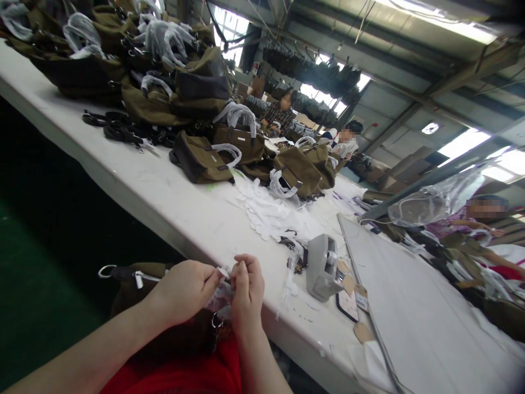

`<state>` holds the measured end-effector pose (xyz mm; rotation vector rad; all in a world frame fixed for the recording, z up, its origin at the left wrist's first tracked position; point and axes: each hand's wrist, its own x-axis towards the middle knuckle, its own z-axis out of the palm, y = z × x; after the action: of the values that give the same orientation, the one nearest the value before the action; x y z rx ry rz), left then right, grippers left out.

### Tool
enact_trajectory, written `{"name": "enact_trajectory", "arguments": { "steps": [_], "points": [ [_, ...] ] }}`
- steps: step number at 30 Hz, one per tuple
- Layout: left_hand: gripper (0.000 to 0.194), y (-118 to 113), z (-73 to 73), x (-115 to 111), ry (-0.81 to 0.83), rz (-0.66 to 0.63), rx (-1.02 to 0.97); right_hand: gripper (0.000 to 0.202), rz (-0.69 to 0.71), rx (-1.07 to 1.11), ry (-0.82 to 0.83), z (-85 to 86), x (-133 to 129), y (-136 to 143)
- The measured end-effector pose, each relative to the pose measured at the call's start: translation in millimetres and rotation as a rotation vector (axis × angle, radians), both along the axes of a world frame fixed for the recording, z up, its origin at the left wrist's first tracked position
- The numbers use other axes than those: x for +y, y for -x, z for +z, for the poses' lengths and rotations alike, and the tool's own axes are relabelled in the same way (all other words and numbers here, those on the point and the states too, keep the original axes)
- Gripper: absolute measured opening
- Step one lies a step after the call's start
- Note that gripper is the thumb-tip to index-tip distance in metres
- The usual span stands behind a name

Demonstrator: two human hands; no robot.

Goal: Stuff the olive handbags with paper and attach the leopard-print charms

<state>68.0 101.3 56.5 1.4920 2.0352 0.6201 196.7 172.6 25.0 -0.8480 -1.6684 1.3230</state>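
L+R fingers, wrap btwn

1 brn bag (w/ zip) nr table, pale wrap crumpled atop.

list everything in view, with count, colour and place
Fabric handbag: 1, olive, under both hands
Fabric handbags with wrapped handles: many, olive, piled on table
Thin straps: several, black, beside pile
Thin flat pieces: many, white, on table
Plastic tape dispenser: 1, grey, on table
Phone-like slab: 1, pale, beside dispenser
Cardboard tags: several, tan, beside dispenser
Long table: 1, white, ahead
Co-workers: 3, mixed clothing, background
Left hand: 1, bare, pinching white scrap
Right hand: 1, bare, beside left
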Motion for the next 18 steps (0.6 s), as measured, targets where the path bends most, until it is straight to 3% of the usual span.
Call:
{"name": "enact_trajectory", "arguments": {
  "steps": [4, 6, 8, 11, 14, 16, 18],
  "points": [
    [0.045, 1.1, -2.7, -4.0, -0.035, -0.046, -0.01, 0.038, 0.203, -0.022, 0.283, -3.0, 10.7, 3.0],
    [0.045, 0.6, -3.6, -7.1, -0.098, -0.101, -0.069, 0.04, 0.224, -0.022, 0.312, -1.7, 11.8, 2.1],
    [0.047, 0.5, -4.7, -7.7, -0.183, -0.099, -0.144, 0.039, 0.141, -0.04, 0.143, 6.5, 9.8, -1.3],
    [0.049, 4.0, -4.7, -0.8, -0.214, 0.018, -0.278, 0.029, -0.059, -0.015, -0.36, 34.3, 2.9, -9.9],
    [0.051, 13.1, 4.5, 7.9, -0.139, 0.07, -0.396, 0.015, -0.042, 0.022, -0.771, 67.9, -3.5, -15.8],
    [0.048, 19.2, 17.8, 7.6, -0.168, 0.011, -0.406, 0.015, 0.024, 0.022, -0.851, 83.1, -3.9, -14.3],
    [0.038, 21.9, 32.7, 2.2, -0.282, -0.125, -0.398, 0.015, 0.048, 0.026, -0.785, 89.4, -0.9, -8.8]
  ]
}}
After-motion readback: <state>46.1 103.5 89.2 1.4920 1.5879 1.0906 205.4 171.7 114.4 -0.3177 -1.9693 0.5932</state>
